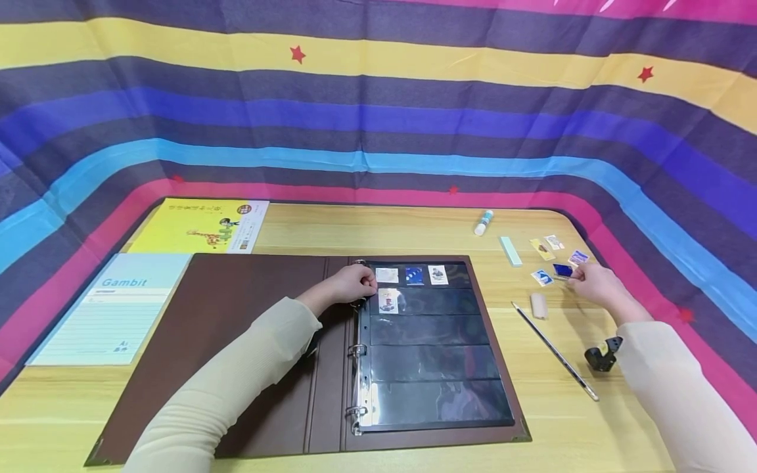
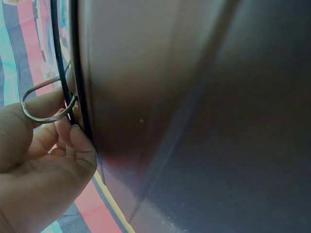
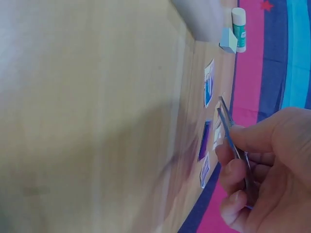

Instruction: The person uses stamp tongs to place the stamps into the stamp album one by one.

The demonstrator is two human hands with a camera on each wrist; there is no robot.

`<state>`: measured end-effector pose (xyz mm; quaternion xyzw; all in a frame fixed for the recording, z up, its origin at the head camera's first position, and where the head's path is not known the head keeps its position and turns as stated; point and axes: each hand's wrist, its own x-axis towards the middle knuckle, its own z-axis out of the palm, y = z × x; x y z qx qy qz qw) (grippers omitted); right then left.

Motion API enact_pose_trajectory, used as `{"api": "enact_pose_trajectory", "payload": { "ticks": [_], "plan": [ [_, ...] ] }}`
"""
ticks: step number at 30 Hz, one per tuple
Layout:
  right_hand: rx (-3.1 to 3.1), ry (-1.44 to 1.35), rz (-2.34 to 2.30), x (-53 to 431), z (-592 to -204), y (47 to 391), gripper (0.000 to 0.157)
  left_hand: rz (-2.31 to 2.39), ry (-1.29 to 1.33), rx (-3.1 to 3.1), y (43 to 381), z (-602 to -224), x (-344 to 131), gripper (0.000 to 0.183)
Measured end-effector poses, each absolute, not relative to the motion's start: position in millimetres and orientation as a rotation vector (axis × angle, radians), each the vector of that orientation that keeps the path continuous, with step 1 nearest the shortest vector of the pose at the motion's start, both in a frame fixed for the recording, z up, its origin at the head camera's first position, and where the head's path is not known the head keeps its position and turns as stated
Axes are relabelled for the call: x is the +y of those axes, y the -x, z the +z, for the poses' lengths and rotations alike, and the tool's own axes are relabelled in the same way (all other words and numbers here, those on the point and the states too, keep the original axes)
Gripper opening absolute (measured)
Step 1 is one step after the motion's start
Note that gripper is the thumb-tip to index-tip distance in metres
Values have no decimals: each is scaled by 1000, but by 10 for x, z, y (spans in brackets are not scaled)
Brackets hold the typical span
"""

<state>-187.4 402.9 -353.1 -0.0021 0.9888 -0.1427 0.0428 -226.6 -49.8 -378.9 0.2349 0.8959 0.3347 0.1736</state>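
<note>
A brown ring binder [image 1: 254, 328] lies spread out on the table, a black pocket page [image 1: 426, 361] on its right side. Several stamps sit in the top two pocket rows, among them a moon-phase stamp [image 1: 414, 275]. Beside the top ring [image 2: 48, 119], my left hand [image 1: 349, 282] pinches the page's left edge with curled fingers. My right hand [image 1: 597, 284] holds metal tweezers [image 3: 235, 141], their tips slightly apart. The tips are close to a dark blue stamp [image 1: 562, 270] on the table. Around it lie a blue-and-white stamp [image 1: 541, 278], a purple stamp [image 1: 578, 257] and a yellow stamp [image 1: 541, 249].
Right of the binder are a worn eraser [image 1: 539, 306], a pencil [image 1: 554, 350], a pale green block [image 1: 510, 251] and a glue stick [image 1: 483, 223]. To the left lie a Gambit notepad [image 1: 112, 315] and a yellow booklet [image 1: 195, 226]. Striped cloth [image 1: 378, 118] surrounds the table's far side.
</note>
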Motion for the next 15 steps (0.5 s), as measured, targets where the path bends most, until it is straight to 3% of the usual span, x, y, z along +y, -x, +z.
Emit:
{"api": "enact_pose_trajectory", "payload": {
  "ticks": [15],
  "plan": [
    [3049, -54, -412, 4043, -3649, 1839, 13, 955, -655, 2534, 2270, -3789, -495, 6]
  ]
}}
